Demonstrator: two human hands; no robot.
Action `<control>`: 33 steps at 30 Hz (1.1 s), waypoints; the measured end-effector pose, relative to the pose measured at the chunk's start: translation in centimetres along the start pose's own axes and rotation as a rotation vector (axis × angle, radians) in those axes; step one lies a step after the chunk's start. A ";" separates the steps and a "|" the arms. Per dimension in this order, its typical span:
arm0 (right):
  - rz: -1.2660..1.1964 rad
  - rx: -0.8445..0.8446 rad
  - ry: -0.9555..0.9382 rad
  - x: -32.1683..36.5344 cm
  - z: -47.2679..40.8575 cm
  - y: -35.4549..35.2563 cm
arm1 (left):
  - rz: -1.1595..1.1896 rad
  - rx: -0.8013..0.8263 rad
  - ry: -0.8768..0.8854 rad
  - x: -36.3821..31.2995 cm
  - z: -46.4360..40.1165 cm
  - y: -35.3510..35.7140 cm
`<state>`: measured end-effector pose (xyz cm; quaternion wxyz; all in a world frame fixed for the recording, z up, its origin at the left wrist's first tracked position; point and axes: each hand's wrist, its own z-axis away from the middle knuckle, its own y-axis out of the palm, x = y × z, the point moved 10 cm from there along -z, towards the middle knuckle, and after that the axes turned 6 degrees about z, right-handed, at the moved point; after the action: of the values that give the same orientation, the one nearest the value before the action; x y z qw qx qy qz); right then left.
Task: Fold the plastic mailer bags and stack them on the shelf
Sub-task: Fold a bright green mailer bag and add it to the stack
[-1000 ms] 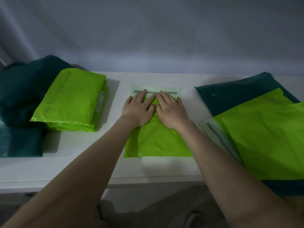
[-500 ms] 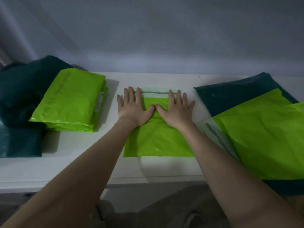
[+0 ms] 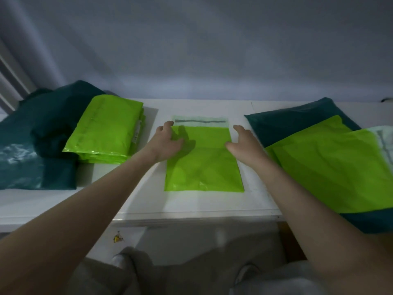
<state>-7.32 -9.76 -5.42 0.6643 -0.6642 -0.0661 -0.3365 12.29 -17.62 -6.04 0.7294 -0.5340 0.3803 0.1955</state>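
Note:
A lime-green mailer bag (image 3: 204, 165) lies flat in the middle of the white shelf (image 3: 191, 205), its pale adhesive flap at the far end. My left hand (image 3: 168, 143) hovers at the bag's left edge near the flap, fingers loosely curved, holding nothing. My right hand (image 3: 244, 141) is at the right edge, fingers relaxed, lifted just off the plastic. A stack of folded green bags (image 3: 106, 128) sits to the left. Unfolded green bags (image 3: 331, 167) lie on the right.
Dark teal bags (image 3: 38, 145) are piled at the far left, and more teal plastic (image 3: 297, 120) lies under the green sheets on the right. A pale wall runs behind the shelf. My legs and the floor show below the shelf's front edge.
Both hands were pressed flat together on the bag's middle; they slid apart to its left and right edges and lifted, fingers now loosely curved.

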 end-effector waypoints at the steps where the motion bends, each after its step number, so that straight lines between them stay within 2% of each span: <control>1: -0.028 0.015 0.028 -0.4 0.5 0.3 | 0.034 0.006 -0.028 0.4 0.2 -0.1; 7: -0.154 -0.012 0.033 -0.2 2.1 0.9 | 0.147 -0.020 -0.069 1.6 1.1 0.2; 10: -0.223 -0.029 0.036 0.3 1.8 0.7 | 0.354 -0.029 -0.129 1.9 0.8 0.3; 15: -0.360 -0.047 0.154 -1.0 1.3 1.2 | 0.609 -0.080 -0.245 2.6 0.6 0.4; 19: -0.466 -0.050 0.228 -1.5 0.8 1.5 | 0.598 -0.067 -0.240 2.1 0.6 0.6; 26: -0.438 -0.065 0.293 -2.5 0.3 1.5 | 0.607 -0.037 -0.178 1.1 0.3 0.9; 33: -0.526 -0.047 0.359 -3.4 0.3 1.1 | 0.611 -0.073 -0.107 1.2 -0.3 -0.1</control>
<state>-9.31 -8.40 -8.12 0.5402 -0.5694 -0.1095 -0.6099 12.95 -18.10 -6.95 0.6361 -0.4097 0.4772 0.4470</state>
